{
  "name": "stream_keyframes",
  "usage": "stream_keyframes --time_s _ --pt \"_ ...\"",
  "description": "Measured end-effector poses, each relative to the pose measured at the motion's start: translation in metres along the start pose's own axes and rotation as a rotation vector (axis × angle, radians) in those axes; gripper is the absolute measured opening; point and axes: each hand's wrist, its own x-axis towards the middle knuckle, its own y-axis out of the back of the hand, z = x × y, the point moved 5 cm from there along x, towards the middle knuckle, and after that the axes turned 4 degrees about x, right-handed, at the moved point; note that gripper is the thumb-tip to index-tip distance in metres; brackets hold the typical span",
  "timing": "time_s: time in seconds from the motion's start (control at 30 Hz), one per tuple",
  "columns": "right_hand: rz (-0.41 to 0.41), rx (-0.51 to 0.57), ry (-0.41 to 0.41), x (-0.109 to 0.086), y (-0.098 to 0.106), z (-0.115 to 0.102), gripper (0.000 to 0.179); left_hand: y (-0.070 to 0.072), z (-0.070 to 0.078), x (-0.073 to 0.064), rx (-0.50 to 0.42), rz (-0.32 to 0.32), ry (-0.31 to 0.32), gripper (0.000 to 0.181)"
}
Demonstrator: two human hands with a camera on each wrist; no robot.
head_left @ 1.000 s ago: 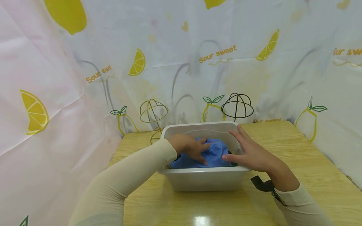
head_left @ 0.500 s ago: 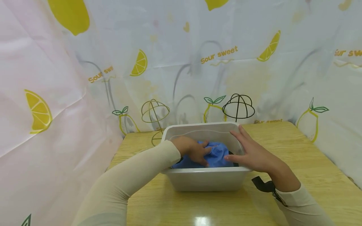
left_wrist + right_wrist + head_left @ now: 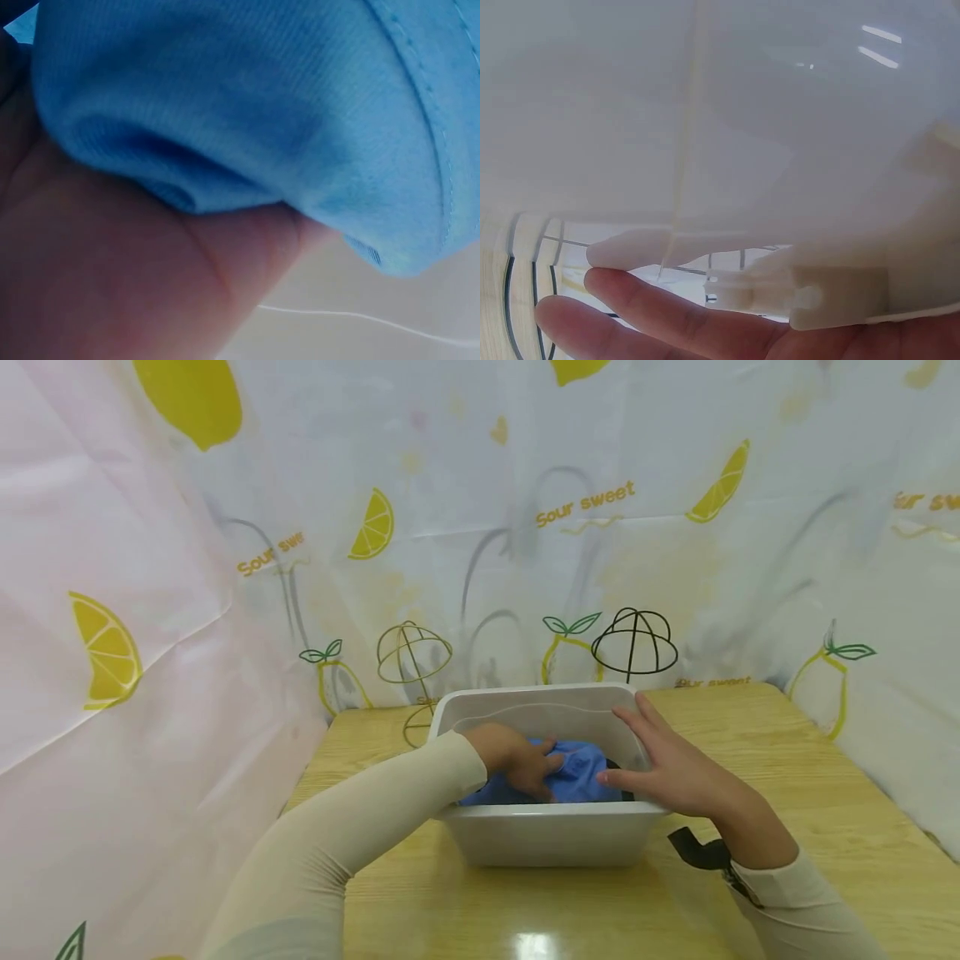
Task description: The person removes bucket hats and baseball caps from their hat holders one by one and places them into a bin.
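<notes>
A white plastic bin [image 3: 555, 837] stands on the table with a blue cloth [image 3: 581, 768] bunched inside. My left hand [image 3: 517, 760] reaches down into it, fingers spread and pressing on the cloth. In the left wrist view, the blue cloth [image 3: 247, 105] shows stitched seams and folds against the palm [image 3: 112, 262]. At the bin's right side, my right hand [image 3: 675, 768] grips the rim, thumb inside and fingers outside. The right wrist view shows its nearly straight fingers [image 3: 682, 311] along the outside of the bin wall [image 3: 615, 112].
Behind the bin stand a gold wire rack [image 3: 414, 652] and a black wire rack [image 3: 634, 643]. Something dark [image 3: 618, 768] lies beside the cloth in the bin. A lemon-printed curtain [image 3: 465, 527] hangs along the back of the wooden table [image 3: 750, 735].
My left hand has sunk slightly deeper into the bin, and the blue cloth sits lower and flatter. The right hand keeps its hold on the rim.
</notes>
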Motion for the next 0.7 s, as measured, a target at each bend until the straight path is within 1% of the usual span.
stream_keyframes --time_s 0.23,0.4,0.5,0.6,0.7 --pt "0.000 0.013 0.003 0.0021 0.0000 0.0022 0.100 -0.0008 0.0011 -0.0017 0.016 -0.002 0.010 0.080" --pt "-0.007 0.031 0.012 -0.0006 -0.0017 0.0068 0.096 -0.0025 0.0030 -0.0013 0.041 -0.018 0.030 0.081" --pt "-0.010 0.032 0.015 -0.0019 -0.0027 0.0083 0.093 -0.0025 0.0047 -0.0014 0.050 -0.014 0.025 0.080" --pt "-0.006 0.027 0.017 -0.0012 -0.0022 0.0077 0.091 -0.0019 0.0049 -0.0017 0.039 -0.004 0.021 0.081" --pt "-0.004 0.026 0.016 0.0005 -0.0009 0.0057 0.089 -0.0007 0.0032 -0.0025 0.009 0.004 0.028 0.083"
